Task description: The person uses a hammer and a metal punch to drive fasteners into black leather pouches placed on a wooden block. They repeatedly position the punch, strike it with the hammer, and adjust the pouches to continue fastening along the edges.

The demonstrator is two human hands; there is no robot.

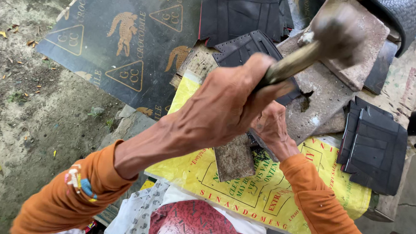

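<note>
— Ground of bare dirt is seen on the left, and a dark printed sheet is spread over it beside the bench. What is laid on the bench?

— It is covered by a yellow printed sack; black rubber pieces are stacked at the right, and a rough stone slab is set in the middle.

— And the hands?

— A hammer is gripped by the handle in the left hand, fingers wrapped tight, head raised above the slab. The right hand is pressed down beneath it; what is pinched there cannot be told.
</note>
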